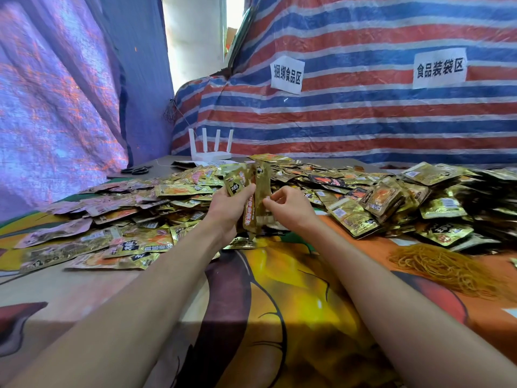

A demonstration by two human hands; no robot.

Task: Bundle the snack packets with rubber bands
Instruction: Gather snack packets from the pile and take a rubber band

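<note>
A: Where did the packets sit relative to the hands?

B: The left hand [232, 210] gripped a small upright stack of gold foil snack packets [255, 191], with its fingers curled round the left side and the thumb across the front. The right hand [291, 208] pinched the stack's right edge with its thumb and bent fingers.

A: And the counts?

B: The loose gold foil packets [167, 191] were too many to count. They were heaped across the table from left to right behind the hands. There was one pair of black scissors [135, 170], one white router with four antennas [211, 154] and two white paper signs [287, 75]. One tangled heap of tan rubber bands [447, 267] lay right of the right arm, apart from it.

A: The surface and the room?

B: The table wore an orange and yellow printed cloth [279, 303]. A purple-blue tarpaulin [56, 107] hung on the left, and a red, white and blue striped tarpaulin [363, 121] hung behind.
</note>
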